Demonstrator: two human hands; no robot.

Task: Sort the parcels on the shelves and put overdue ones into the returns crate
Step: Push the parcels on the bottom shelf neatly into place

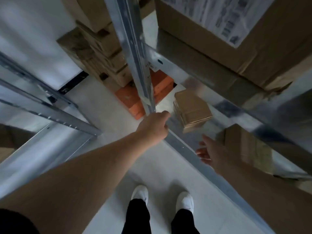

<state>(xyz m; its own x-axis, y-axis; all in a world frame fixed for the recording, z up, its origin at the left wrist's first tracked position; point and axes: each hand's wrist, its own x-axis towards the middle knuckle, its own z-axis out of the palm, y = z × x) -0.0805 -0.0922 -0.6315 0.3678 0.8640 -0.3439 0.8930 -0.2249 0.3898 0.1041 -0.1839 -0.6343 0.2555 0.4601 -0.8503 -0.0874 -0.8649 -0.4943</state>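
Left hand (pixel 156 126) at the shelf edge (pixel 184 150), grip unclear; right hand (pixel 213 152) spread, empty. Advice: cup the small cardboard parcel (pixel 191 110) from both sides, lift level.

You can't read the sheet (pixel 217 16) on the big box (pixel 253 53); its print is blurred and the box runs off the top and right edges. Your left hand (pixel 154 128) shows only its back, fingers hidden past the shelf rail (pixel 185 149). The post (pixel 135 56) covers the middle of the orange crate (pixel 128 97).
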